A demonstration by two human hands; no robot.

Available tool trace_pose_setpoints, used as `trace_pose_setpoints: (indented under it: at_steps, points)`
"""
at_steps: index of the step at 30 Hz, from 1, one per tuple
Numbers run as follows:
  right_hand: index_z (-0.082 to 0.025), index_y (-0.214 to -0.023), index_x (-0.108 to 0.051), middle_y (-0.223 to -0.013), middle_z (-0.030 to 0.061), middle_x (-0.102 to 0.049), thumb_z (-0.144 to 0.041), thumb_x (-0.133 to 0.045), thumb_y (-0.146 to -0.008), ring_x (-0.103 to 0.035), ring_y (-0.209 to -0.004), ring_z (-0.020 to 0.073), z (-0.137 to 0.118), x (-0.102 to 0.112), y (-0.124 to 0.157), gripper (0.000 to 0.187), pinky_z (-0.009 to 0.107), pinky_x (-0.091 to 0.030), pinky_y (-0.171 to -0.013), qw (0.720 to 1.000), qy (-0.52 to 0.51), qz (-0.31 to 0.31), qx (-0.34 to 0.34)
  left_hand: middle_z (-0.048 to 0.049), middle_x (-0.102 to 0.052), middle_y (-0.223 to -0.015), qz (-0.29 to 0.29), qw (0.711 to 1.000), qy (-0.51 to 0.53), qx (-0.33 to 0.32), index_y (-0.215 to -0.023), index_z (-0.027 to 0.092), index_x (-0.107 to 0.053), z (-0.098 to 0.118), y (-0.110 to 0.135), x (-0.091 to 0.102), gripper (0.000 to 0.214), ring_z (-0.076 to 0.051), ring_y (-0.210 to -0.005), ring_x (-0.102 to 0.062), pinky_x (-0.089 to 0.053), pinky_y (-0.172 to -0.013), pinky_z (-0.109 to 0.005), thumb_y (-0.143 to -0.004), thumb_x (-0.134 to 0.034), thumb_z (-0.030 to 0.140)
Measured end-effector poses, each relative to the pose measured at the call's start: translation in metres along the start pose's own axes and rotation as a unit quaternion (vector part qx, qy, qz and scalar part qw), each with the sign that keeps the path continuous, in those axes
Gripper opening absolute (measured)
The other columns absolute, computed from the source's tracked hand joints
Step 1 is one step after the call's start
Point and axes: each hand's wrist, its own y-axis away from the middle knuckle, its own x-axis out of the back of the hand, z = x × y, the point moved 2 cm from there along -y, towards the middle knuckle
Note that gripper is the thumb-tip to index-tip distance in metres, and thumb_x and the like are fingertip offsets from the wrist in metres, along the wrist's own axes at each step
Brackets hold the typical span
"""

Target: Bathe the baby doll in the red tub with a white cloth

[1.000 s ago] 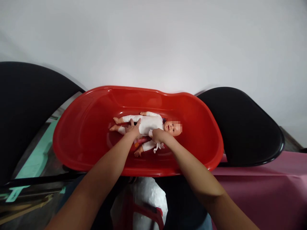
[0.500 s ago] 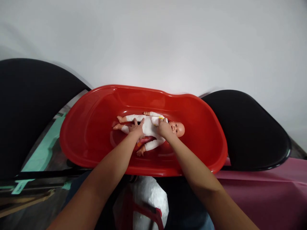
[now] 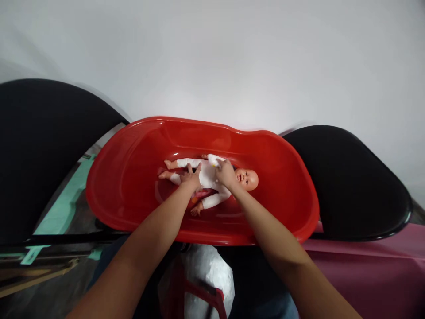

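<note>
A baby doll point(image 3: 207, 175) in a white suit lies on its back in a red plastic tub point(image 3: 133, 190), its head toward the right. My left hand point(image 3: 191, 177) rests flat on the doll's hips and legs, fingers stretched out. My right hand point(image 3: 226, 173) lies on the doll's chest beside its head, fingers closed on the white clothing near a small yellow spot. Something pink and orange shows under the doll's near side.
Two black chair backs point(image 3: 40, 146) point(image 3: 345, 181) flank the tub. A pink cloth point(image 3: 372, 274) covers the surface at the lower right. A white bundle on a red stool point(image 3: 199, 283) sits below the tub, between my arms. A plain white wall fills the background.
My right hand has moved from the doll's near arm, where white ties showed, up onto its chest. My left hand stays on the hips. The view has shifted slightly.
</note>
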Motion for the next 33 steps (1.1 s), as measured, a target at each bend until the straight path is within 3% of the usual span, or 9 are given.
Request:
trace_pose_setpoints:
  at_steps: [2, 4, 9, 15, 22, 25, 27, 30, 33]
  points:
    - [-0.017, -0.158, -0.052, -0.134, 0.0177, -0.057, -0.023, -0.042, -0.103, -0.067, -0.102, 0.0243, 0.011, 0.02, -0.003, 0.057, 0.034, -0.052, -0.094, 0.996, 0.017, 0.07, -0.053, -0.0145, 0.012, -0.18, 0.003, 1.0, 0.006, 0.0, -0.175, 0.043, 0.003, 0.0, 0.003, 0.001, 0.133, -0.048, -0.156, -0.036, -0.047, -0.118, -0.059, -0.08, -0.09, 0.041]
    - [-0.019, -0.162, -0.047, -0.14, 0.019, -0.053, -0.025, -0.041, -0.104, -0.068, -0.104, 0.0258, 0.019, 0.029, -0.004, 0.058, 0.036, -0.053, -0.092, 0.991, 0.048, 0.091, -0.087, -0.0156, 0.013, -0.18, 0.004, 1.0, 0.011, -0.001, -0.175, 0.041, 0.002, 0.0, 0.006, 0.002, 0.131, -0.052, -0.153, -0.039, -0.051, -0.112, -0.059, -0.081, -0.089, 0.041]
    - [-0.017, -0.149, -0.059, -0.138, 0.0187, -0.059, -0.022, -0.041, -0.106, -0.067, -0.112, 0.0261, 0.028, 0.006, -0.007, 0.047, 0.033, -0.051, -0.095, 0.99, 0.105, -0.012, -0.095, -0.0197, 0.014, -0.179, 0.0, 1.0, 0.013, -0.005, -0.175, 0.04, 0.003, 0.0, 0.003, 0.0, 0.134, -0.053, -0.153, -0.039, -0.042, -0.12, -0.061, -0.079, -0.089, 0.052]
    - [-0.015, -0.154, -0.059, -0.147, 0.0152, -0.061, -0.012, -0.038, -0.103, -0.054, -0.132, 0.0264, 0.028, -0.021, -0.015, 0.055, 0.035, -0.037, -0.115, 0.99, 0.134, -0.028, 0.043, -0.0211, 0.013, -0.178, -0.008, 1.0, 0.019, -0.001, -0.175, 0.041, 0.005, 0.0, -0.004, -0.003, 0.141, -0.052, -0.156, -0.034, -0.032, -0.124, -0.064, -0.074, -0.092, 0.05]
    - [-0.016, -0.154, -0.06, -0.158, 0.012, -0.055, -0.01, -0.039, -0.101, -0.053, -0.126, 0.0252, 0.018, -0.035, -0.007, 0.057, 0.036, -0.036, -0.114, 0.98, 0.102, -0.052, 0.16, -0.0183, 0.012, -0.179, -0.008, 1.0, 0.001, 0.001, -0.175, 0.044, 0.001, 0.001, -0.001, 0.0, 0.137, -0.049, -0.156, -0.036, -0.035, -0.124, -0.063, -0.075, -0.093, 0.041]
    - [-0.013, -0.151, -0.062, -0.154, 0.0113, -0.059, -0.008, -0.041, -0.098, -0.053, -0.125, 0.0239, 0.015, -0.032, -0.009, 0.057, 0.035, -0.035, -0.116, 0.978, 0.064, -0.049, 0.191, -0.0168, 0.011, -0.18, -0.007, 1.0, -0.003, 0.003, -0.175, 0.043, 0.0, 0.001, 0.0, 0.001, 0.138, -0.048, -0.156, -0.036, -0.036, -0.125, -0.061, -0.075, -0.095, 0.042]
    - [-0.014, -0.151, -0.062, -0.149, 0.0112, -0.063, -0.009, -0.039, -0.099, -0.053, -0.122, 0.0241, 0.02, -0.021, -0.013, 0.057, 0.035, -0.036, -0.114, 0.988, 0.038, 0.015, 0.146, -0.0166, 0.01, -0.18, -0.007, 1.0, 0.0, 0.005, -0.175, 0.044, 0.003, 0.002, 0.002, 0.001, 0.139, -0.047, -0.155, -0.038, -0.039, -0.124, -0.06, -0.075, -0.094, 0.042]
    - [-0.015, -0.155, -0.058, -0.146, 0.0147, -0.063, -0.014, -0.032, -0.103, -0.054, -0.118, 0.0275, 0.031, -0.001, -0.018, 0.058, 0.039, -0.04, -0.11, 0.99, 0.043, 0.133, 0.024, -0.0144, 0.013, -0.18, -0.003, 1.0, 0.011, 0.016, -0.174, 0.046, 0.005, 0.003, 0.004, 0.002, 0.139, -0.049, -0.155, -0.038, -0.046, -0.118, -0.059, -0.076, -0.093, 0.04]
    - [-0.023, -0.154, -0.061, -0.144, 0.0145, -0.063, -0.019, -0.035, -0.104, -0.055, -0.118, 0.031, 0.038, 0.003, -0.018, 0.056, 0.043, -0.042, -0.106, 0.987, 0.076, 0.137, -0.035, -0.0139, 0.013, -0.18, -0.002, 1.0, 0.011, 0.018, -0.174, 0.045, 0.005, 0.003, 0.004, 0.002, 0.136, -0.049, -0.154, -0.04, -0.045, -0.118, -0.061, -0.078, -0.092, 0.044]
